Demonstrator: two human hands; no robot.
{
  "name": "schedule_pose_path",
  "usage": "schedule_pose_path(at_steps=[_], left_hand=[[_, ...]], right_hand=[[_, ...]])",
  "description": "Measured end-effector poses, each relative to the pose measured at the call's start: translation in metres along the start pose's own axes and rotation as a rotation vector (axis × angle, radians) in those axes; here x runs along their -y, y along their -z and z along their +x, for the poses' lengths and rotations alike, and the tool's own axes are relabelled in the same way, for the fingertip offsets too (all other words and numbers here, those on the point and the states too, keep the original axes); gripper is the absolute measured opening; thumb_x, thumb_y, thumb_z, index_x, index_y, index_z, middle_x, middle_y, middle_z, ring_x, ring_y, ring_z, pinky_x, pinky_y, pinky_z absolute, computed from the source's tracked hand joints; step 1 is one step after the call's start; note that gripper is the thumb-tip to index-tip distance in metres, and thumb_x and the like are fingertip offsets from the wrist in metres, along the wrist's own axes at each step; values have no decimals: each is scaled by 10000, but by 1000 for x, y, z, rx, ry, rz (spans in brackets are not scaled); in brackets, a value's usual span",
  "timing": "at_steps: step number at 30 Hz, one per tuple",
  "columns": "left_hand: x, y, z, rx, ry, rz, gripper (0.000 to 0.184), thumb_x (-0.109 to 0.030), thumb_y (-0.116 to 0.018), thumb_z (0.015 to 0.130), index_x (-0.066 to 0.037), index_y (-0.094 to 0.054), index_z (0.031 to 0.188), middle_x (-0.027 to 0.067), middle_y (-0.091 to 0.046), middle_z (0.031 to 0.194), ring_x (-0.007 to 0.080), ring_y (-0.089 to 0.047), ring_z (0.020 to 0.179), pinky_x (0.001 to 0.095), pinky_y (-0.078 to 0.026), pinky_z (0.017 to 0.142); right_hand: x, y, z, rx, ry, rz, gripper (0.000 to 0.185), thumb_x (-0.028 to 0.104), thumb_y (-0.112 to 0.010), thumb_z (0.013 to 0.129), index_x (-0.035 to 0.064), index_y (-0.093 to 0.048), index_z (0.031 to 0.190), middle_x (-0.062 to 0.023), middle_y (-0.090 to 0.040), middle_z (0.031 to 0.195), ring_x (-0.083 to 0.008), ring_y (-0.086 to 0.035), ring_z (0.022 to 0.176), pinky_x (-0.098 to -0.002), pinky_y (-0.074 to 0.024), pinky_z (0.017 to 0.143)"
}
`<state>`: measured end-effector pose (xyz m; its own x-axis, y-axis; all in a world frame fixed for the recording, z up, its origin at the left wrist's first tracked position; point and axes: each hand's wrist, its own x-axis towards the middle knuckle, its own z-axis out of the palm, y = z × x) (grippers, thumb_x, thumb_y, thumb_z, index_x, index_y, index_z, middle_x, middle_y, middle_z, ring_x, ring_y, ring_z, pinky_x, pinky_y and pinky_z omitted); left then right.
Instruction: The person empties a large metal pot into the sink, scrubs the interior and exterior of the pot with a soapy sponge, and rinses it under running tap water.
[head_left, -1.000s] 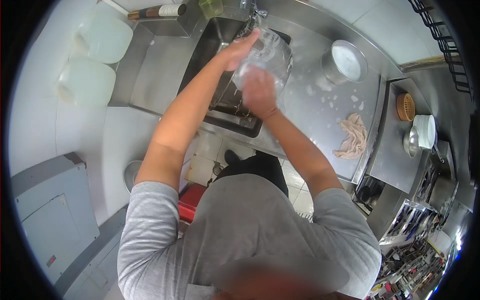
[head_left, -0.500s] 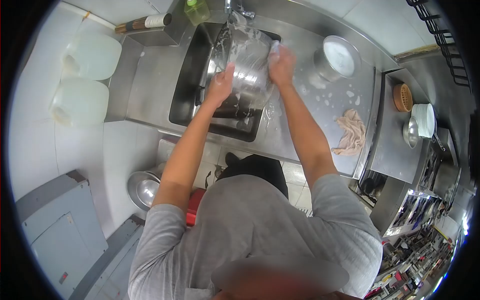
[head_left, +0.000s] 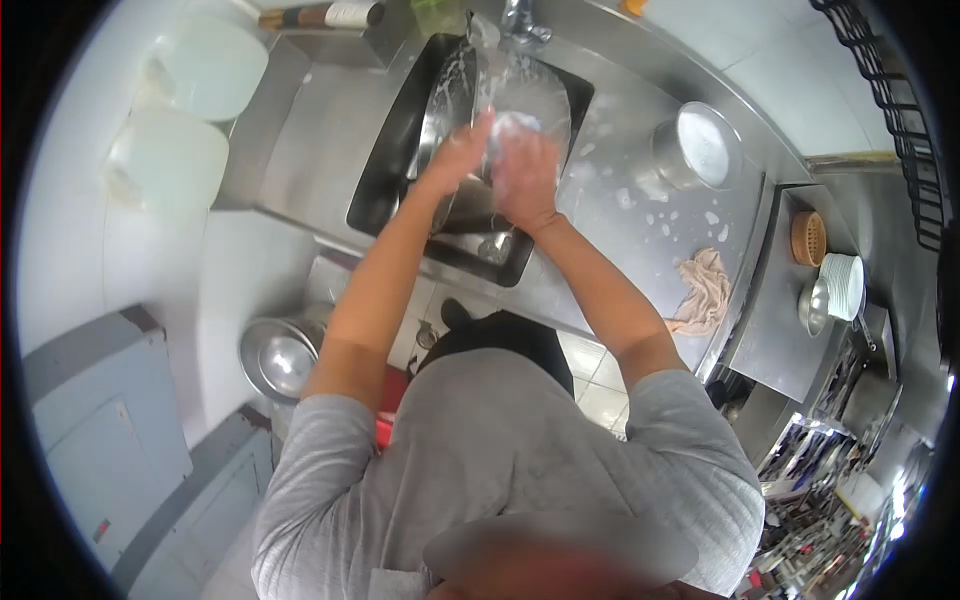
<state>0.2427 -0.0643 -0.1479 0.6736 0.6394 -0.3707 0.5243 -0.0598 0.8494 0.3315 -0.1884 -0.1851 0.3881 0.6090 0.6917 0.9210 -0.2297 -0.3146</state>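
Note:
A large shiny metal pot (head_left: 545, 95), streaked with suds, is tilted over the black-edged sink (head_left: 362, 205). My left hand (head_left: 460, 158) grips its near-left edge, thumb pointing up. My right hand (head_left: 527, 178), blurred by motion, presses a whitish, sudsy scrubbing pad (head_left: 514, 124) against the pot's surface; whether this is a sponge or a cloth I cannot tell. Behind the pot stands the tap (head_left: 522, 22).
A metal pot with white suds (head_left: 703, 148) and a crumpled beige cloth (head_left: 703, 290) sit on the right counter. Stacked white plates (head_left: 842, 285) and a woven basket (head_left: 808, 238) are further right. Two large plastic jugs (head_left: 170, 165) stand left; metal bowls (head_left: 280, 360) are below.
My right hand has moved left and down from the pot's right side to its near middle, with the pad. My left hand stays at the left edge. The view has shifted slightly.

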Motion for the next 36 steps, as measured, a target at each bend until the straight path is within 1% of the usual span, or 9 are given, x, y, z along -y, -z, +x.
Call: schedule_pose_path(at_steps=[5, 8, 11, 15, 18, 22, 30, 34, 36], left_hand=[[26, 18, -10, -121, 249, -187, 910, -762, -304, 936, 19, -596, 1299, 188, -616, 1300, 261, -530, 1271, 334, -350, 1093], [93, 15, -53, -194, -99, -105, 869, -739, -294, 953, 15, -641, 1210, 206, -672, 1165, 275, -600, 1169, 363, -414, 1022], [130, 25, -70, -83, 32, -26, 791, -667, -295, 999, 20, -684, 1045, 180, -697, 967, 289, -644, 952, 421, -458, 903], [125, 17, -67, -236, -154, 98, 716, -587, -309, 1003, 20, -683, 944, 310, -653, 978, 524, -576, 969, 538, -449, 868], [123, 24, -65, -277, -169, 214, 725, -604, -314, 996, 16, -688, 972, 311, -649, 1000, 515, -585, 1000, 545, -448, 866], [123, 48, -34, -350, -196, 251, 712, -553, -318, 1022, 28, -658, 789, 306, -618, 808, 528, -589, 808, 565, -457, 720], [100, 71, -20, -276, 121, 204, 916, -755, -218, 928, 2, -733, 962, 342, -640, 1043, 530, -561, 1095, 536, -419, 992], [91, 69, -7, -354, 77, 228, 898, -758, -228, 924, -23, -741, 960, 329, -644, 1058, 515, -568, 1099, 518, -426, 997], [85, 71, 4, -315, 129, 227, 887, -749, -231, 930, -26, -743, 950, 321, -647, 1054, 507, -573, 1096, 510, -433, 993]], right_hand=[[-11, -20, 40, 112, -65, -7, 411, 155, -612, 841, 14, -600, 1227, -180, -590, 1193, -389, -524, 1089, -508, -405, 955], [1, -26, 58, 116, -144, -44, 405, 156, -597, 861, 6, -589, 1237, -190, -572, 1215, -399, -510, 1110, -509, -395, 962], [47, -20, 21, 128, -131, -83, 433, 163, -588, 878, -11, -567, 1274, -217, -550, 1270, -415, -498, 1138, -511, -382, 988], [105, 4, -61, 246, 167, 13, 558, 191, -614, 850, -74, -516, 1331, -276, -485, 1405, -420, -511, 1154, -494, -426, 964], [77, -12, -30, 207, 274, 1, 573, 179, -632, 849, -75, -491, 1343, -268, -488, 1389, -423, -510, 1181, -495, -414, 981], [46, -42, 82, 245, -32, -74, 441, 180, -543, 889, -36, -526, 1273, -244, -563, 1204, -407, -530, 1079, -507, -409, 952], [75, -41, 39, 145, 355, -80, 540, 186, -547, 892, -112, -464, 1335, -302, -492, 1320, -469, -467, 1249, -527, -365, 1085], [27, -40, 134, 668, -418, 39, 521, 167, -527, 912, -99, -455, 1355, -293, -542, 1302, -460, -543, 1159, -528, -404, 1030], [52, -57, 72, 229, 120, -272, 507, 188, -489, 923, -79, -474, 1354, -310, -508, 1340, -474, -493, 1232, -545, -346, 1107]])
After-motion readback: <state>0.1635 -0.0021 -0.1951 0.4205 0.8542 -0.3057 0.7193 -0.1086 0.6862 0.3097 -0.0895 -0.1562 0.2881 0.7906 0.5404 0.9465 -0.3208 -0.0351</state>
